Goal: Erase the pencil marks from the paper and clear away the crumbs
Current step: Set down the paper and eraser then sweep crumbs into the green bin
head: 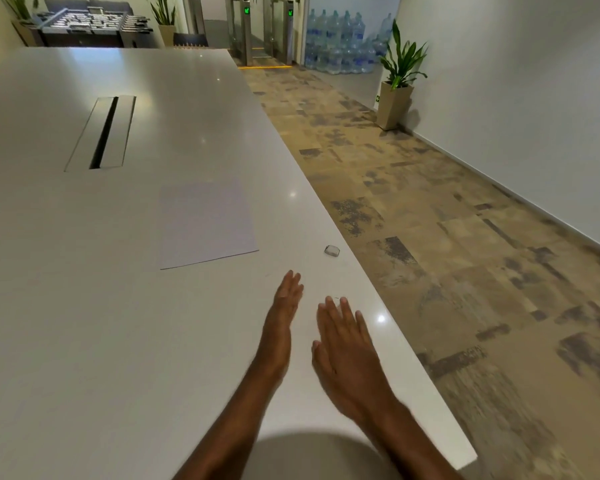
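Head view: I'm looking down a long white table (84,306), and both hands are out over its near right part. Left hand (284,306) stands on edge, fingers straight and together, holding nothing. Right hand (343,341) lies palm down just beside it, fingers straight and slightly spread, also holding nothing. I can't tell whether either hand actually touches the tabletop. The paper (205,223) lies flat further out and to the left of the hands, well apart from them; I can make out no marks on it from here. The eraser (332,250), small and pale, sits to the right of the paper, near the table's right edge. A tiny dark speck shows just past the right fingertips; too small to say what it is. Forearms are cut off by the bottom edge.
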Demonstrator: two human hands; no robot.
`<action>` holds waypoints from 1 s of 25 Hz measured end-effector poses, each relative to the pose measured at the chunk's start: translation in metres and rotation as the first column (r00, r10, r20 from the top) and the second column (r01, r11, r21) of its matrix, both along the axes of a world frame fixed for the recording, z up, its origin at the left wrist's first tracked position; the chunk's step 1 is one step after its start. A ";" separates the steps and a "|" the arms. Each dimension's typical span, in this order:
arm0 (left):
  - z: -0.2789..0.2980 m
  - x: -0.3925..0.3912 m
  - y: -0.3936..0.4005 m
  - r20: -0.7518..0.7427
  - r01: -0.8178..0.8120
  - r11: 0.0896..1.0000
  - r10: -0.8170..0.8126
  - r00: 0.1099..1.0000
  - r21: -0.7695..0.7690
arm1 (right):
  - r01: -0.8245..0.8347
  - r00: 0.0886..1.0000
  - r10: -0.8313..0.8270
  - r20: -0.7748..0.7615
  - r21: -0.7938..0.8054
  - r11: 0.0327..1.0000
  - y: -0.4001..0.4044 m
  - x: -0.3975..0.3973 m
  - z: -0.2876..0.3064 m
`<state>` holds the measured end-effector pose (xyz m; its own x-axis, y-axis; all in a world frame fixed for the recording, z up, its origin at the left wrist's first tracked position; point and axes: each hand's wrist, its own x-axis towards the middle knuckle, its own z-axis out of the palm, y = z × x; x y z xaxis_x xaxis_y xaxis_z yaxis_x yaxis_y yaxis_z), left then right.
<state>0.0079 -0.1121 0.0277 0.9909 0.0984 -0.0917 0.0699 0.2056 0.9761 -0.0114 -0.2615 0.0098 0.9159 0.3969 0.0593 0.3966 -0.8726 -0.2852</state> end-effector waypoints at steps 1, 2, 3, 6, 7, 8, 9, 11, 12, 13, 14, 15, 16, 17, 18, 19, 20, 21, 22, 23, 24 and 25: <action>0.002 0.001 0.011 0.006 -0.103 0.994 0.103 0.995 -0.044 | -0.065 0.998 0.065 0.020 -0.006 0.998 0.008 -0.024 -0.003; 0.005 0.002 0.024 0.013 -0.191 0.980 0.192 0.981 -0.055 | -0.172 0.985 0.172 0.032 -0.015 0.985 0.021 -0.050 -0.008; 0.006 0.003 0.038 0.011 -0.260 0.966 0.260 0.966 -0.019 | -0.273 0.961 0.274 0.029 -0.019 0.962 0.035 -0.072 -0.013; 0.001 0.001 0.076 0.086 -0.323 0.897 0.311 0.946 0.301 | -0.383 0.923 0.384 -0.018 -0.142 0.913 0.055 -0.062 -0.018; -0.004 0.000 0.085 0.120 -0.327 0.825 0.308 0.944 0.461 | -0.346 0.936 0.353 0.011 -0.171 0.923 0.053 -0.042 -0.014; -0.011 0.001 0.092 0.140 -0.315 0.709 0.296 0.945 0.630 | -0.283 0.956 0.292 0.037 -0.153 0.947 0.046 -0.019 -0.012; -0.020 0.002 0.096 0.133 -0.272 0.562 0.276 0.952 0.781 | -0.202 0.975 0.213 0.062 -0.157 0.967 0.037 0.006 -0.008; -0.035 0.003 0.097 0.071 -0.136 0.265 0.241 0.968 0.955 | -0.047 0.998 0.054 0.030 -0.199 0.979 0.017 0.047 0.001; -0.036 0.003 0.093 0.046 -0.085 0.166 0.227 0.973 0.982 | -0.010 1.000 0.010 -0.001 -0.196 0.981 0.008 0.055 0.004; -0.037 0.004 0.087 0.040 -0.065 0.114 0.213 0.976 0.991 | 0.007 1.000 -0.009 -0.007 -0.166 0.986 0.003 0.055 0.006; -0.035 0.005 0.079 0.039 -0.058 0.097 0.193 0.980 0.994 | 0.013 1.000 -0.013 -0.002 -0.088 0.996 0.000 0.045 0.006; -0.032 0.007 0.069 0.031 -0.049 0.103 0.164 0.986 0.994 | 0.012 1.000 -0.012 -0.001 -0.008 1.000 -0.002 0.029 0.005; -0.029 0.009 0.056 0.011 -0.025 0.119 0.117 0.993 0.993 | 0.011 1.000 -0.011 0.003 0.052 0.999 -0.005 0.009 0.003; -0.026 0.010 0.041 -0.005 -0.004 0.143 0.057 0.998 0.990 | 0.021 1.000 -0.020 -0.010 0.078 0.997 -0.008 -0.011 -0.001; -0.021 0.010 0.024 -0.024 0.028 0.192 -0.019 1.000 0.981 | 0.053 0.998 -0.051 -0.021 0.089 0.995 -0.011 -0.029 -0.010; -0.017 0.013 0.007 -0.049 0.077 0.275 -0.107 0.993 0.958 | 0.108 0.994 -0.105 -0.031 0.093 0.990 -0.016 -0.043 -0.019; -0.014 0.017 -0.010 -0.087 0.162 0.401 -0.199 0.976 0.901 | 0.145 0.989 -0.143 -0.030 0.084 0.986 -0.020 -0.054 -0.029; -0.009 0.023 -0.023 -0.132 0.276 0.559 -0.285 0.949 0.781 | 0.137 0.991 -0.136 -0.016 0.047 0.990 -0.022 -0.062 -0.035; -0.003 0.026 -0.033 -0.155 0.368 0.719 -0.347 0.925 0.589 | 0.095 0.995 -0.095 0.013 -0.011 0.995 -0.019 -0.068 -0.039; 0.003 0.028 -0.039 -0.151 0.391 0.837 -0.361 0.920 0.383 | 0.036 0.998 -0.034 0.044 -0.066 0.997 -0.012 -0.073 -0.040; 0.006 0.030 -0.042 -0.130 0.356 0.899 -0.333 0.934 0.254 | -0.050 0.997 0.056 0.058 -0.103 0.993 -0.004 -0.077 -0.038; 0.011 0.029 -0.039 -0.103 0.296 0.929 -0.280 0.955 0.223 | -0.134 0.987 0.143 0.066 -0.127 0.983 0.004 -0.081 -0.034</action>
<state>0.0365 -0.1513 0.0383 0.9720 -0.1636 -0.1686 0.1597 -0.0658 0.9850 -0.0926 -0.2579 -0.0238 0.8462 0.5284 0.0688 0.5325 -0.8339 -0.1451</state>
